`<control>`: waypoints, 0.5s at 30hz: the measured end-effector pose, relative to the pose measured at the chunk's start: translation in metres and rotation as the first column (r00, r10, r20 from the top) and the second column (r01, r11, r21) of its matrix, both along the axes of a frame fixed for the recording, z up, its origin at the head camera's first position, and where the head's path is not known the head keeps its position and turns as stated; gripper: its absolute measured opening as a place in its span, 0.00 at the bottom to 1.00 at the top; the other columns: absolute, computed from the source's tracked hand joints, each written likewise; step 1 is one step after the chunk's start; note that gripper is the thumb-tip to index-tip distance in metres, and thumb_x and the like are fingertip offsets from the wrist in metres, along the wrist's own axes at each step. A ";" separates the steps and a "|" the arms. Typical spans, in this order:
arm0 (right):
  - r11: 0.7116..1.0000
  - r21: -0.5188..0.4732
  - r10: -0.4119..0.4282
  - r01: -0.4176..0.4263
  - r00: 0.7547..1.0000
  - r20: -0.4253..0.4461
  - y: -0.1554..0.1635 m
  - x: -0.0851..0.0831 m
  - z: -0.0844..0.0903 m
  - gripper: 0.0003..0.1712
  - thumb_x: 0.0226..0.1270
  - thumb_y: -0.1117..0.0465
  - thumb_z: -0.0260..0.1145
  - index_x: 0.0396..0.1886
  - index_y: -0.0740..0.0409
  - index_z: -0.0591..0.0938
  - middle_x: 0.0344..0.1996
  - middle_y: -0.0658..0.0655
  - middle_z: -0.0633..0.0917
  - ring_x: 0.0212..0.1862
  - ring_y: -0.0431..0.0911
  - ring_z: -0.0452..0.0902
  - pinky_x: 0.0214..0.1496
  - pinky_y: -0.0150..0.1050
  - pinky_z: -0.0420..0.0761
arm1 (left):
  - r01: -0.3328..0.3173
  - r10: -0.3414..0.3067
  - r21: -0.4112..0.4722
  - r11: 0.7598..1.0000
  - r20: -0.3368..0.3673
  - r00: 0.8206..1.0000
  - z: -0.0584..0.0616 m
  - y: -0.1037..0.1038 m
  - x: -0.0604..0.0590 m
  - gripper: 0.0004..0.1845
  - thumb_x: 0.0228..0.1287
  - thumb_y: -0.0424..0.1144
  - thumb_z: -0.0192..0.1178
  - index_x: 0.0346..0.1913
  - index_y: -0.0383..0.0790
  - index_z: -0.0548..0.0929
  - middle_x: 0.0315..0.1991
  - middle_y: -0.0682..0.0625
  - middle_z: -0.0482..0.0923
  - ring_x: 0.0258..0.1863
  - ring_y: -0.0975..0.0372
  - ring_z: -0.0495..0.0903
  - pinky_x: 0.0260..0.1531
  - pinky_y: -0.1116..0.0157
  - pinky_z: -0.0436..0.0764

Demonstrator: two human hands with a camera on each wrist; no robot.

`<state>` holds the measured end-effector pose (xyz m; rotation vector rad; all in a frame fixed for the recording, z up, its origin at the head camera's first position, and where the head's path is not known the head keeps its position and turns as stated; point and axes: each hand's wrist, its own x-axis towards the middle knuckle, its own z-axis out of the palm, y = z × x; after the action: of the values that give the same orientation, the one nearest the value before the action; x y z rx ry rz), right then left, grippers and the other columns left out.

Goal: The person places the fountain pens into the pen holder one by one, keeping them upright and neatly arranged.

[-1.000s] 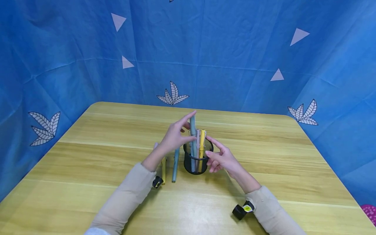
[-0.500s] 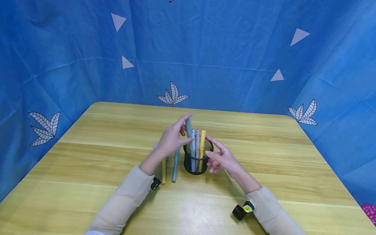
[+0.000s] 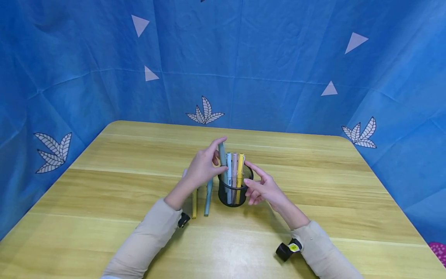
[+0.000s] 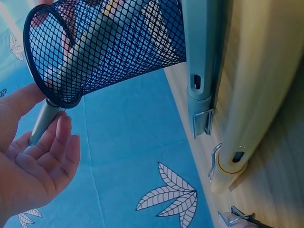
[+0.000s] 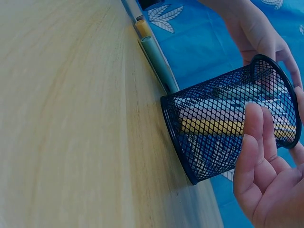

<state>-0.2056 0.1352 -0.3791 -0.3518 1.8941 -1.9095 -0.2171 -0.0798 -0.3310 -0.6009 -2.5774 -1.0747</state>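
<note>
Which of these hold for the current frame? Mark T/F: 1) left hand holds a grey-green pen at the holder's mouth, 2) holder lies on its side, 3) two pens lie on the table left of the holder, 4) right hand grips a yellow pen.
1) The left hand pinches the grey-green pen at the mouth of the black mesh holder. True.
2) The holder lies on its side. False: it stands upright on the table.
3) A yellow pen and a blue-grey pen lie flat left of the holder. True.
4) The right hand grips a yellow pen. False: its fingers are relaxed beside the holder and hold no pen.
</note>
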 end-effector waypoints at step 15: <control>1.000 -0.008 0.005 -0.005 1.000 -0.001 0.000 0.001 0.000 0.36 0.65 0.58 0.57 0.69 0.44 0.52 0.17 0.59 0.80 0.14 0.44 0.75 0.17 0.35 0.76 | 0.009 -0.009 -0.033 0.999 0.015 1.000 -0.004 0.000 0.000 0.38 0.44 0.35 0.71 0.60 0.44 0.65 0.26 0.52 0.74 0.22 0.65 0.70 0.22 0.69 0.71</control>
<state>-0.2050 0.1349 -0.3787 -0.3597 1.8848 -1.9141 -0.2166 -0.0798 -0.3349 -0.6151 -2.6125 -1.0460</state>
